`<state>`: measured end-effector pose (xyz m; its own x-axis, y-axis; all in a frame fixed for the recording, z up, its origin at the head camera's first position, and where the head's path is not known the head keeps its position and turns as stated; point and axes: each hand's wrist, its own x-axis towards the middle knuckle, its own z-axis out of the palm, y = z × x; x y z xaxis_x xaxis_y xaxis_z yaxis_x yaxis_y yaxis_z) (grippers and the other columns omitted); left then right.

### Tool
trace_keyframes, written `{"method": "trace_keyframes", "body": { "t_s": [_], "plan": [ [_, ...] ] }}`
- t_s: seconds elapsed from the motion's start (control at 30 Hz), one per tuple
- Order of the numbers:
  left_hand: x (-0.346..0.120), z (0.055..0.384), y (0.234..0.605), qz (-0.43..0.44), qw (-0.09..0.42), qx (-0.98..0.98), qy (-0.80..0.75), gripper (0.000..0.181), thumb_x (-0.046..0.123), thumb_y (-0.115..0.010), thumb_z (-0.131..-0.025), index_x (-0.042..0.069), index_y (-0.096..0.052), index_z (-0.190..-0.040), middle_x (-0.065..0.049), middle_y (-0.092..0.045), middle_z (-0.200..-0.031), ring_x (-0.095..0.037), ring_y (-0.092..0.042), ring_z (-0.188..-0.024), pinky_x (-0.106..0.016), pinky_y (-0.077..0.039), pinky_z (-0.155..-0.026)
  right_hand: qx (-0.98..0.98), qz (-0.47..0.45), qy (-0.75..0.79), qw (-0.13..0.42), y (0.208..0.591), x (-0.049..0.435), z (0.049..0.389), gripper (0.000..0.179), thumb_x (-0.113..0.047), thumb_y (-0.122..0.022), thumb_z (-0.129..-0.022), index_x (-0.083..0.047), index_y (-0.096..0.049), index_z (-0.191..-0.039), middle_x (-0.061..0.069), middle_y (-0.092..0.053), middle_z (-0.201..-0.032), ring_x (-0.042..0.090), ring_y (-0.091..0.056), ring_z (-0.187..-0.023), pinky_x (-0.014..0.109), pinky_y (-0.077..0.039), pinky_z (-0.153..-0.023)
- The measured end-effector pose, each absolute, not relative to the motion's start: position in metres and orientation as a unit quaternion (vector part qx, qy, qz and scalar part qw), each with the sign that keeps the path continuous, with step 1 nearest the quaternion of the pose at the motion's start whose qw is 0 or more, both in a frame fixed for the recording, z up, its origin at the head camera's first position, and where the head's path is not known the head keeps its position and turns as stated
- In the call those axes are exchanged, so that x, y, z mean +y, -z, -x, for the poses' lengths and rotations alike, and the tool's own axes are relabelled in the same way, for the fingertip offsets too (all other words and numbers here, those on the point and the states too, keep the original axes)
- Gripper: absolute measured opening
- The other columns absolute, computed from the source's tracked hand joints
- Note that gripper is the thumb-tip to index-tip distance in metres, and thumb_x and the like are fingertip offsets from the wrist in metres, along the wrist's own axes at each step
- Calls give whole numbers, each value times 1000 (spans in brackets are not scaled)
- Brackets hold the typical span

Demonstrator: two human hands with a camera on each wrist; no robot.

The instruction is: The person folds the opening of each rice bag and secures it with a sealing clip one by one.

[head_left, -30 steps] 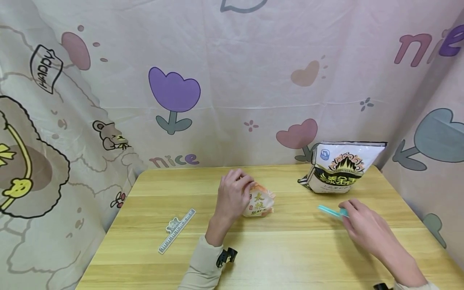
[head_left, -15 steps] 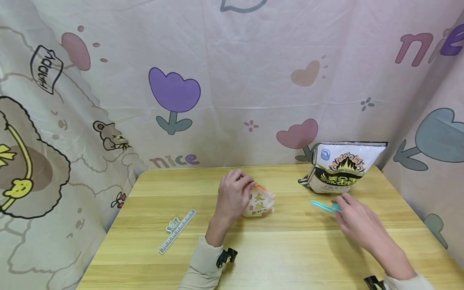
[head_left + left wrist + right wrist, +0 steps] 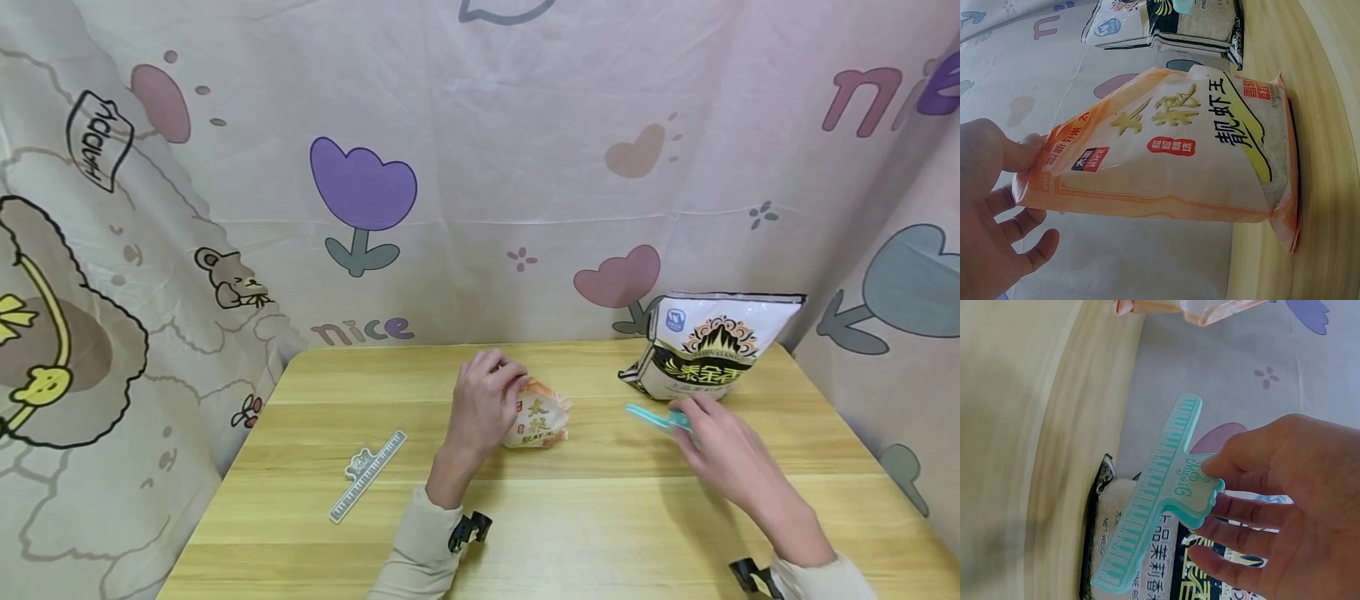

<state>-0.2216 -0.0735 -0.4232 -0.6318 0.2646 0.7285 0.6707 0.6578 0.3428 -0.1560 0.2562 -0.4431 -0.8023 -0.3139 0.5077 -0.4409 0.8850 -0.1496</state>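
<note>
Near the table's middle, my left hand pinches the folded top of an orange-and-cream rice bag between thumb and index finger. The bag stands upright on the table, and in the head view the hand covers its left part. My right hand holds a teal bag clip by its handle, between thumb and fingers. The clip has a long bar printed with piano keys. In the head view its bar points left, toward the orange bag, above the table.
A white-and-black rice bag stands upright at the back right, just behind my right hand. On the table's left lies a white piano-key clip. Printed curtain cloth rises behind the wooden table and along its sides.
My right hand has moved left and slightly farther back with the teal clip, closer to the orange bag. My left hand and the bag have stayed in place.
</note>
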Motion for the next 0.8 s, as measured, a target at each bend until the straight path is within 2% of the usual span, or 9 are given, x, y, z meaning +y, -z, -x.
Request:
{"method": "trace_keyframes", "body": {
  "t_s": [0.4,0.57,0.8],
  "plan": [
    [-72,222,424,279,336,-845,308,4,11,-76,-93,13,-77,-89,1,-63,-90,-20,-58,-89,-38,-46,-78,-942,-185,-168,222,437,245,162,31,2,-74,-82,5,-66,-112,14,-63,-104,24,-62,-80,43,-57,-64],
    [-72,221,424,276,332,-847,310,5,11,-76,-93,12,-77,-89,1,-63,-90,-21,-58,-89,-39,-46,-77,-940,-188,-171,227,432,240,165,27,2,-74,-83,2,-66,-108,9,-61,-96,17,-56,-73,35,-51,-57],
    [-72,222,424,277,340,-845,306,5,12,-75,-94,11,-77,-89,1,-63,-89,-20,-57,-87,-38,-45,-76,-936,-188,-189,231,422,233,173,30,3,-75,-84,0,-67,-112,8,-62,-96,16,-55,-71,32,-48,-56]
  ]
}}
